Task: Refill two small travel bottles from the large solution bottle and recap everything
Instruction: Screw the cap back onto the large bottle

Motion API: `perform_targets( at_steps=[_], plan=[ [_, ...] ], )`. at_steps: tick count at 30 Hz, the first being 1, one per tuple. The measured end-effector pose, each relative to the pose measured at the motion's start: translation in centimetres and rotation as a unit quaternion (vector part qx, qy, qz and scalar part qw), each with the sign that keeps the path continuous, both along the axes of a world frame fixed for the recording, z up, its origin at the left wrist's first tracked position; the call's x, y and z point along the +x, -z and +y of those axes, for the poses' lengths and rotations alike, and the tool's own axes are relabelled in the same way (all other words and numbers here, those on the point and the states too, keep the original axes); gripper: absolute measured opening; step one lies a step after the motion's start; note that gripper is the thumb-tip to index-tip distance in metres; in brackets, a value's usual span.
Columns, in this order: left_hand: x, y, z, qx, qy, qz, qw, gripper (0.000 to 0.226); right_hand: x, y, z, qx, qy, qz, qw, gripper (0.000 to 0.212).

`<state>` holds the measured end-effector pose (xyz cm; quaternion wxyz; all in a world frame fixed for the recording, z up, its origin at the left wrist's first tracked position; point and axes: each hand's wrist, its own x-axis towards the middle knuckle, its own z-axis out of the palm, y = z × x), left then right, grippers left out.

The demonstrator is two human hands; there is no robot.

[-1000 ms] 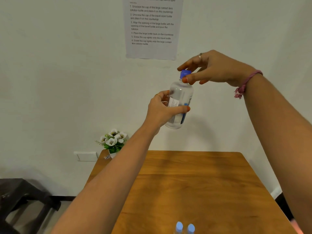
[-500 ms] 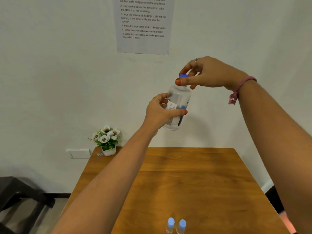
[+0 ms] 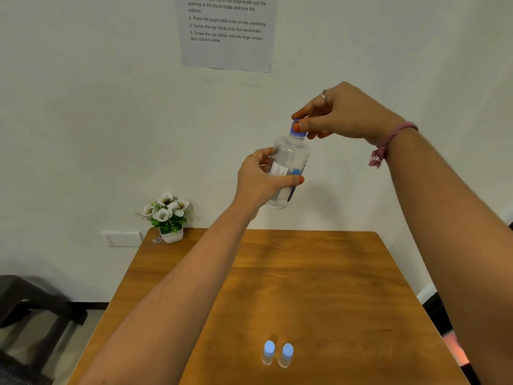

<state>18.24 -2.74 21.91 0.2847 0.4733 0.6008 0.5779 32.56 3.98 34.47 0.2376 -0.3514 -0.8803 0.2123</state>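
**Big bottle cap comes first, filling not begun**

White wall stands behind a wooden table (image 3: 319, 273), and a paper sheet of steps (image 3: 227, 31) hangs on it. Up in the air over the far end of the table, the left hand (image 3: 258, 182) wraps its fingers and thumb around the middle of the large solution bottle (image 3: 290, 168), which leans a little. The right hand (image 3: 347, 115) pinches the blue cap (image 3: 297, 130) on top with thumb and fingers. The cap looks to be on the bottle's neck, so I think the job is only at its start.

Near the front edge, the two small travel bottles (image 3: 277, 354) stand side by side, just about touching, each with its light blue cap on. Nothing looks poured yet. Left to do: take off all three caps, fill both little bottles, then close everything. A small pot of white flowers (image 3: 168, 215) sits at the far left corner.
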Motion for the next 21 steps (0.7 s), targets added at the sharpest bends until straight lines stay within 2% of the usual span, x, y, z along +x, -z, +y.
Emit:
perform_targets(
  at_steps=[4,11,17,21],
  plan=[
    [0.5,1.4,0.1,-0.004,-0.012,-0.014,1.000,0.080,-0.3,2.2,-0.1,0.007,0.026,0.040,0.999,0.030],
    [1.4,5.1,-0.3,-0.027,-0.017,-0.026,0.999,0.083,-0.1,7.0,-0.8,0.002,0.064,0.052,0.997,0.035],
    [1.4,9.8,-2.2,-0.075,0.026,-0.029,0.996,0.082,0.6,15.8,-3.4,-0.030,0.087,0.179,0.980,0.031],
    [1.5,13.6,-3.3,-0.121,0.046,-0.035,0.991,0.080,1.1,20.3,-4.9,-0.072,0.102,0.183,0.975,0.036]
  ],
)
